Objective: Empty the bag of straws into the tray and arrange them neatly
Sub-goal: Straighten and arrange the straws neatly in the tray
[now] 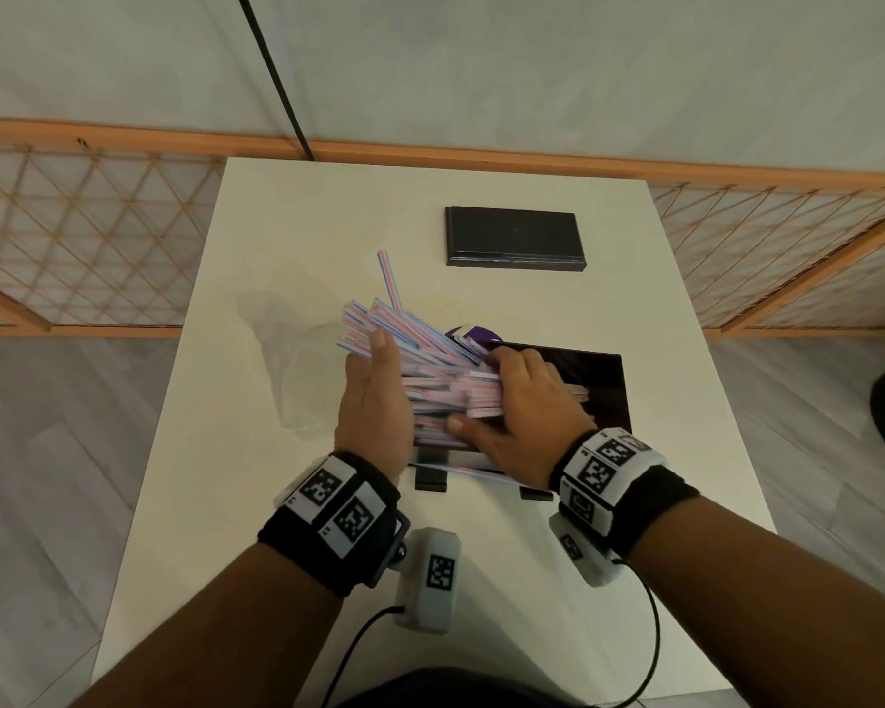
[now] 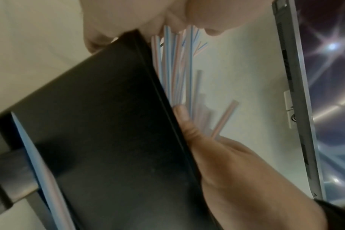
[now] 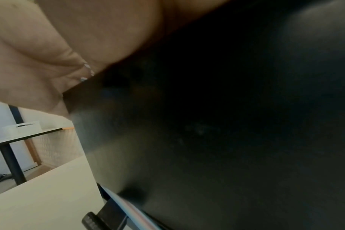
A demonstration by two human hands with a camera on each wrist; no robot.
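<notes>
A loose pile of pink, blue and white striped straws (image 1: 430, 365) lies across the left rim of the black tray (image 1: 583, 385), fanning out to the far left. My left hand (image 1: 376, 380) stands edge-on, fingers straight, pressing against the straws' left ends. My right hand (image 1: 512, 396) lies over the pile, fingers curled round it and thumb (image 1: 456, 425) on the near side. In the left wrist view the straws (image 2: 177, 70) run along the tray's dark wall (image 2: 108, 124) beside my left hand (image 2: 217, 155). The right wrist view is mostly filled by the dark tray (image 3: 226, 124).
The emptied clear plastic bag (image 1: 287, 350) lies crumpled on the white table (image 1: 532, 580) to the left. A flat black slab (image 1: 514, 237) sits at the table's far side. One stray straw (image 1: 481, 473) lies under the tray's front edge. Something purple (image 1: 468, 333) shows behind the pile.
</notes>
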